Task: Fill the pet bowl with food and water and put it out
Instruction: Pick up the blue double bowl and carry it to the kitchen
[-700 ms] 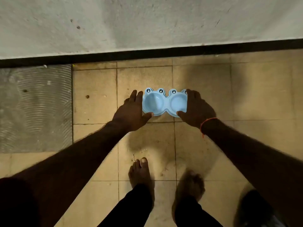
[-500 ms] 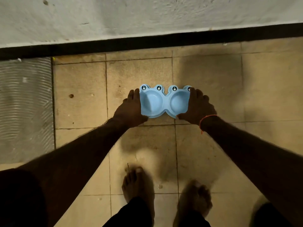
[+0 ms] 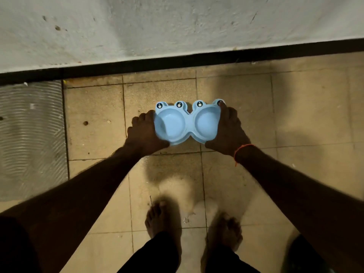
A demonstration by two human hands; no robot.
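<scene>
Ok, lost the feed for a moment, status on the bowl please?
Left hand and right hand grip opposite ends of the light blue plastic frog-eyed double pet bowl. Both wells look empty. Tiled floor ahead shows nothing in the way.

The floor (image 3: 307,119) is made of beige square tiles with dark joints, and it looks wet and stained in places. Two bare feet (image 3: 157,221) stand on it. At the left lies a grey ribbed mat (image 3: 29,138), next to the wall.
</scene>
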